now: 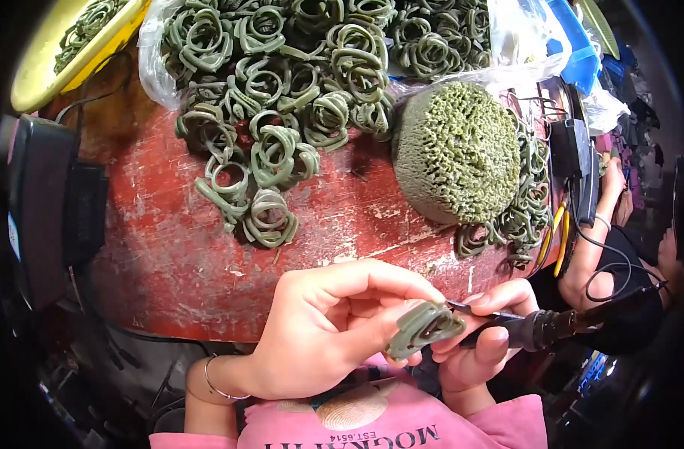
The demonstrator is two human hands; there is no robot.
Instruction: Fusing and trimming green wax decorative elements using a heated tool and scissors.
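Observation:
My left hand [323, 322] pinches a grey-green looped rubber-like piece [423, 325] near the lower middle of the head view. My right hand [488, 329] grips a dark-handled tool [533, 331], its thin metal tip at the upper edge of the piece, beside my left fingertips. Above my hands, many similar looped green pieces [271, 221] lie piled on the red table [155, 247]. A round, porous olive-green block [458, 153] stands right of the pile, with more pieces along its right side.
A yellow tray [110, 60] is at upper left, plastic bags [529, 45] and a blue bin [578, 52] behind the pile. Black devices [50, 209] stand at the left edge. Cords and yellow-handled pliers [559, 236] lie at the right, near another person's arm [596, 232].

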